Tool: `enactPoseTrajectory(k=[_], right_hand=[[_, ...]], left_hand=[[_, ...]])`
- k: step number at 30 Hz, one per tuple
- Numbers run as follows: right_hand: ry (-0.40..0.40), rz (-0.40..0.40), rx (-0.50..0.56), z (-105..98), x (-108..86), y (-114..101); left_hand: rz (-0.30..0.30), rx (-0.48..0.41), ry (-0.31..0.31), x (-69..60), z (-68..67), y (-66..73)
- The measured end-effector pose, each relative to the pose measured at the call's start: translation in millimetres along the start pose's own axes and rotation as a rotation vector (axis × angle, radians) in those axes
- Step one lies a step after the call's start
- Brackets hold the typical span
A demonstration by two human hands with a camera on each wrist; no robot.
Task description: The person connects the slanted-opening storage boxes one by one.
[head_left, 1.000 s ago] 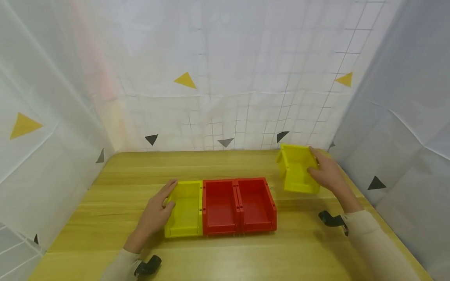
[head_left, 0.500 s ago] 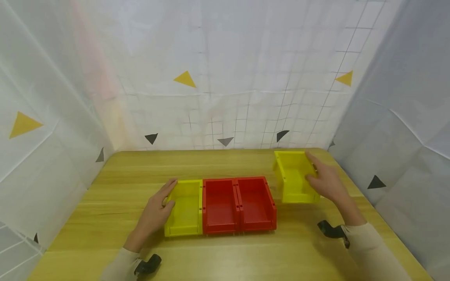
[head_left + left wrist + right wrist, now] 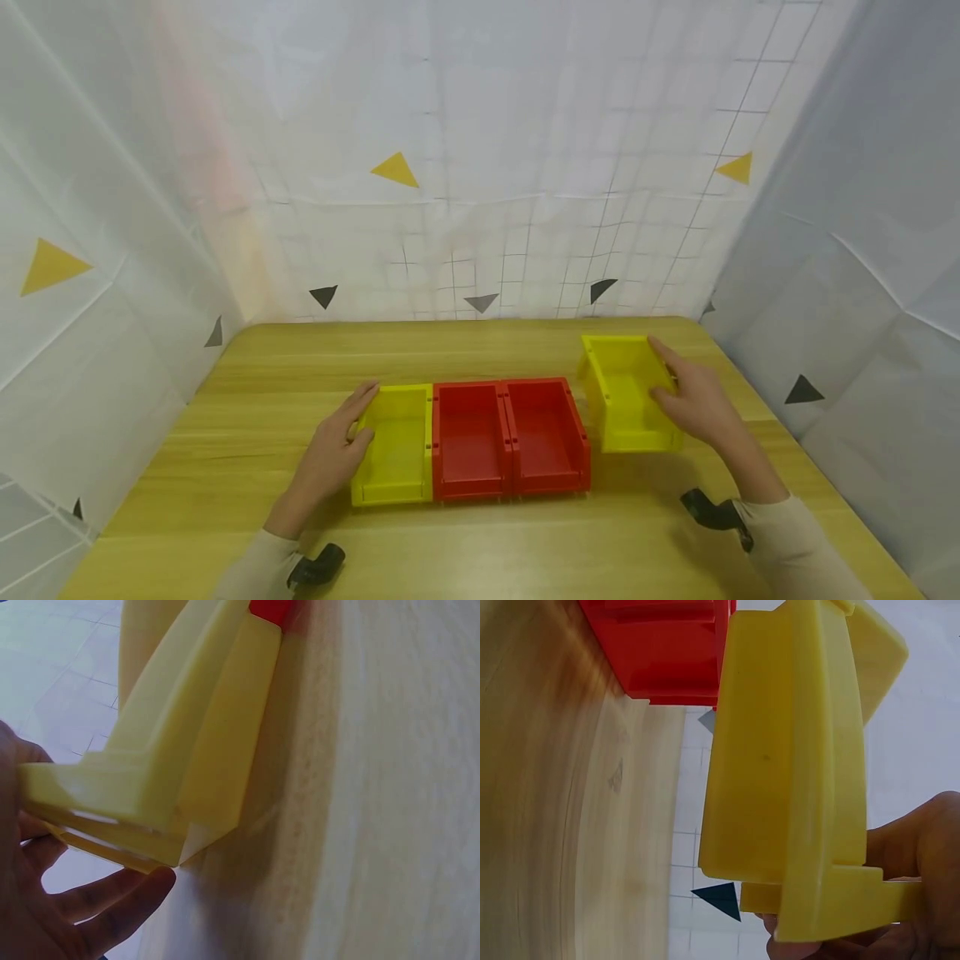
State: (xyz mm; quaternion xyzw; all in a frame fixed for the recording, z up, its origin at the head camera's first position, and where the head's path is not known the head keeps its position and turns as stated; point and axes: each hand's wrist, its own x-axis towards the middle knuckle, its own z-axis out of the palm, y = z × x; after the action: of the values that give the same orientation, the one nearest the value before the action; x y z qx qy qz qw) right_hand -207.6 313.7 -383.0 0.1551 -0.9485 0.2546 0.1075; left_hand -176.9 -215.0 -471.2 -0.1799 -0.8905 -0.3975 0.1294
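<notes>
At the left end of a row of bins, my left hand [image 3: 335, 446] grips the side wall of a yellow storage bin [image 3: 396, 450], thumb inside and fingers outside. In the left wrist view the fingers [image 3: 120, 915] lie along that yellow wall. Two red storage bins [image 3: 471, 442] stand side by side, right against the yellow one. My right hand [image 3: 697, 400] holds a second yellow storage bin [image 3: 630, 400] by its right wall, thumb inside. The right wrist view shows this yellow bin [image 3: 757, 765] lifted off the table, near the end red bin [image 3: 667, 660].
The bins stand on a wood-grain table [image 3: 465, 542]. White sheeting [image 3: 480, 167] with yellow and dark triangles closes in the back and both sides. A black device [image 3: 318, 567] is strapped at each wrist.
My right hand has brought its yellow bin down and toward me, slightly left, closer to the end red bin. The left hand and the row have stayed put.
</notes>
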Motion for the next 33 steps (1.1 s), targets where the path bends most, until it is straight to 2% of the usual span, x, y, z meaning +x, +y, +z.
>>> enactPoseTrajectory(k=[15, 33], right_hand=[[0.012, -0.038, 0.017, 7, -11.9, -5], [0.010, -0.065, 0.036, 16, -12.9, 0]], left_hand=[[0.006, -0.012, 0.003, 0.4, -0.3, 1.2], [0.002, -0.004, 0.005, 0.1, -0.5, 1.8]])
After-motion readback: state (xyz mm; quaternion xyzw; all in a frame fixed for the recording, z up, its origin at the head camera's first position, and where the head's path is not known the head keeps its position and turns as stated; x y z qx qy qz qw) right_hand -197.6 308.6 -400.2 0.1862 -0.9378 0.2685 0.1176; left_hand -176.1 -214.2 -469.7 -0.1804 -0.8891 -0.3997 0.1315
